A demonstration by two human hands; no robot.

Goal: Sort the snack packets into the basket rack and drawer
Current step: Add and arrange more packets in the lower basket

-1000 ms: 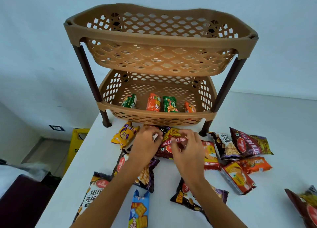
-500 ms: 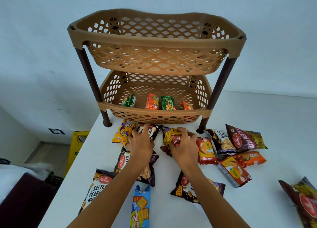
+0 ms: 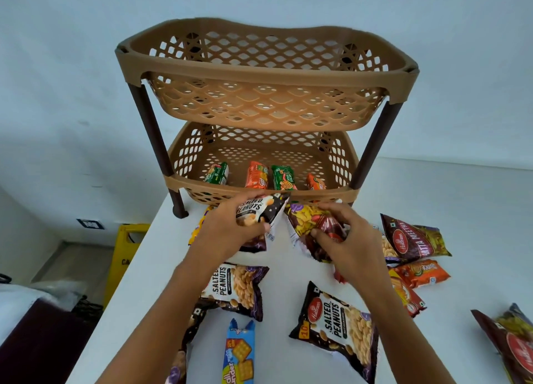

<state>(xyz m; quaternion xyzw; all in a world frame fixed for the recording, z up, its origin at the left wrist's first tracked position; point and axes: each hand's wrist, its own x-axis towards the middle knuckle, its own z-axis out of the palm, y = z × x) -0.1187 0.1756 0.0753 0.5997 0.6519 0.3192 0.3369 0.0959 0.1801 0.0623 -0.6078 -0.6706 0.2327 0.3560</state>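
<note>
White table (image 3: 461,204) against a pale wall, strewn with snack packets.

Nearest, at 6 o'clock: blue cracker packet (image 3: 239,352) lying flat. Just beside it at 5 o'clock, a Salted Peanuts packet (image 3: 337,328); at 7 o'clock a second peanuts packet (image 3: 239,287), its edge tucked under the left forearm. Out at 3 o'clock, a Khatta Meetha packet (image 3: 412,238) in a loose cluster of orange and red packets.

Further in, toward 12 o'clock: left hand (image 3: 225,233) curled round a small peanuts packet (image 3: 259,210), raised off the table. Right hand (image 3: 349,239) pinching a crumpled maroon-and-yellow mixture packet (image 3: 308,222), thumb on its face. Both just before the front rim of the lower basket (image 3: 184,181), seemingly not touching it.

Beyond, inside that basket: four small biscuit packets (image 3: 256,175) upright in a row. Above, the upper basket (image 3: 259,77), contents not visible from below. No drawer in view.

Judged from this: mid pick-up, one packet per hand, sorting by kind. Next calls for choosing a tier for each, then lifting over the rim and letting go without toppling the standing row.

Against half a second back: hands then low on the pile, packets down on the table; now risen, packets lifted clear and drawn slightly apart.
</note>
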